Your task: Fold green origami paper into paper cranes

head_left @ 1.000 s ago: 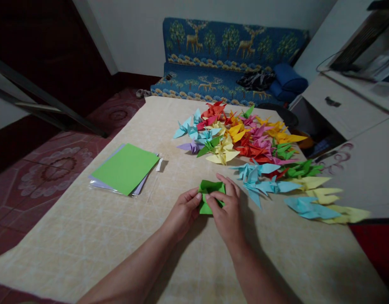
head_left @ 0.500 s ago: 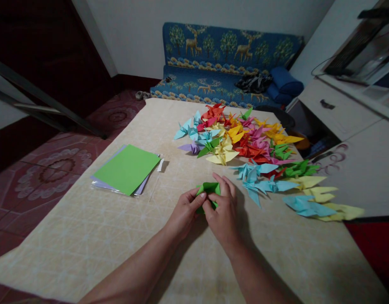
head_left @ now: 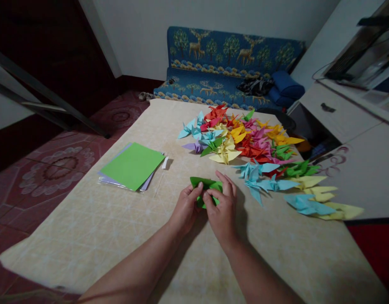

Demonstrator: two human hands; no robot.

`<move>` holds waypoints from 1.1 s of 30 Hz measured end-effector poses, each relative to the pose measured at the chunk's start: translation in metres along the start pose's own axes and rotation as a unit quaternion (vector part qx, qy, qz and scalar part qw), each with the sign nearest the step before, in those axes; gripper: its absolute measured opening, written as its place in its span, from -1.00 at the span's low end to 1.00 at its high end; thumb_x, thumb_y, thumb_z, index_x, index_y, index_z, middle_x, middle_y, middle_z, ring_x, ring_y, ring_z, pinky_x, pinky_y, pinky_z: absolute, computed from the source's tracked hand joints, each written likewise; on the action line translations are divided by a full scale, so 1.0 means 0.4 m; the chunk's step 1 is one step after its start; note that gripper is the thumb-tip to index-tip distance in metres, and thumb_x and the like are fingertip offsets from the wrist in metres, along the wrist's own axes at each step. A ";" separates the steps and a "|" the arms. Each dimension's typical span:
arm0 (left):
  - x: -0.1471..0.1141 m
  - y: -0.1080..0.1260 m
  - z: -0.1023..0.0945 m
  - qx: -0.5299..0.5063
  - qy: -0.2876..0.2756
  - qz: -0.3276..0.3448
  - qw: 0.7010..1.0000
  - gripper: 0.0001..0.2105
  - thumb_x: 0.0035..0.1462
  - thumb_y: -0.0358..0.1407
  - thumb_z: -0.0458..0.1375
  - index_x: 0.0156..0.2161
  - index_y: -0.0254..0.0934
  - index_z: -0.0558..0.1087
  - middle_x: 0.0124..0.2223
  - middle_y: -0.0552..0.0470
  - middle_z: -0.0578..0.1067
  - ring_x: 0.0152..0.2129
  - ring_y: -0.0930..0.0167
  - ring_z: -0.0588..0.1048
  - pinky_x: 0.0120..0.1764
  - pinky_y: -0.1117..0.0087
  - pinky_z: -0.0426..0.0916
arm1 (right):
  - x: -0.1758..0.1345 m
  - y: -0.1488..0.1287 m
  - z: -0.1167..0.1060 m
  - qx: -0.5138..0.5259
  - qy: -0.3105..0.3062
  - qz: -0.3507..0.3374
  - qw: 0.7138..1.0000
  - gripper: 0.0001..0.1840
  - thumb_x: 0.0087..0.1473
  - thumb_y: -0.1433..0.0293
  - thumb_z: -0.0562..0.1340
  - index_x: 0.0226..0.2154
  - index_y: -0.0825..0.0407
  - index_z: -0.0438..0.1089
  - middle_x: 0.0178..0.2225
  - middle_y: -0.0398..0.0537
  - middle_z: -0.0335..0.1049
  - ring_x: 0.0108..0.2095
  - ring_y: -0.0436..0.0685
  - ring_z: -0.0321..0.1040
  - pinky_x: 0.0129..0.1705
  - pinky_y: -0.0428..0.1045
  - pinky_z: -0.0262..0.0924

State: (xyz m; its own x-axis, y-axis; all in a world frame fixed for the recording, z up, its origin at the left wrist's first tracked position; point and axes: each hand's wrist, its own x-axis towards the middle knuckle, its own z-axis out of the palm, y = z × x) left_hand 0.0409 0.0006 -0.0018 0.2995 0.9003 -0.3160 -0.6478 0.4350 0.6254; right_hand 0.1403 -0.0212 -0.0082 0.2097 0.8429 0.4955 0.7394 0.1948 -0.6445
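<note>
A partly folded piece of green origami paper (head_left: pixel 210 184) is held between my two hands, over the near middle of the table. My left hand (head_left: pixel 188 205) pinches its left side, thumb on top and fingers underneath. On the right side, my right hand (head_left: pixel 222 207) grips it with the thumb and bent fingers, while one finger points up past its edge. The paper's upper edge spreads wide and its middle stands open as a pocket. Both hands hide parts of its lower folds.
Many folded paper cranes (head_left: pixel 227 150) in several colours cover the table's back right. A stack of square paper, green sheet (head_left: pixel 133 166) on top, lies at the left on clear wrapping. Beyond the patterned tablecloth (head_left: pixel 118 236) stand a blue sofa (head_left: pixel 194 84) and a white cabinet (head_left: pixel 355 139).
The green paper has gone from a narrow, boxy shape to a wider one, its upper left corner now spread outward. Both hands stay on it. The whole view has shifted slightly.
</note>
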 end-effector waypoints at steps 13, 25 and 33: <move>0.008 -0.014 -0.010 0.033 0.003 0.014 0.999 -0.80 0.03 -0.28 0.31 -0.26 -0.39 0.55 -0.30 -0.06 0.59 -0.39 0.43 0.51 -0.28 0.49 0.35 | 0.016 0.008 0.006 -0.005 -0.012 0.048 0.999 -0.83 -0.08 0.48 0.27 -0.63 -0.03 0.44 0.07 -0.01 0.35 0.06 0.27 0.23 0.10 0.16 0.10; -0.006 -0.006 -0.002 0.015 0.008 -0.025 1.000 -0.79 0.04 -0.25 0.30 -0.28 -0.39 0.54 -0.39 -0.03 0.56 -0.48 0.46 0.48 -0.39 0.51 0.32 | 0.024 0.006 -0.002 0.033 -0.077 0.042 0.996 -0.77 0.03 0.47 0.22 -0.57 -0.03 0.50 0.18 -0.03 0.25 0.20 0.29 0.05 0.21 0.24 -0.01; -0.001 -0.003 -0.005 0.003 0.011 -0.042 0.999 -0.79 0.06 -0.24 0.28 -0.31 -0.40 0.53 -0.45 0.01 0.52 -0.53 0.49 0.44 -0.43 0.51 0.30 | 0.022 0.013 -0.002 0.082 -0.070 0.099 0.989 -0.87 0.00 0.43 0.25 -0.52 -0.02 0.49 0.14 0.03 0.29 0.15 0.28 0.16 0.17 0.22 0.04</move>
State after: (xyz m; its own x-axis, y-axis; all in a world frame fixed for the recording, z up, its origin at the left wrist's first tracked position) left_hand 0.0401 -0.0005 -0.0037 0.3372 0.8604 -0.3821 -0.6167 0.5086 0.6008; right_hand 0.1466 -0.0132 -0.0065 0.2397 0.9320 0.2720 0.5769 0.0886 -0.8120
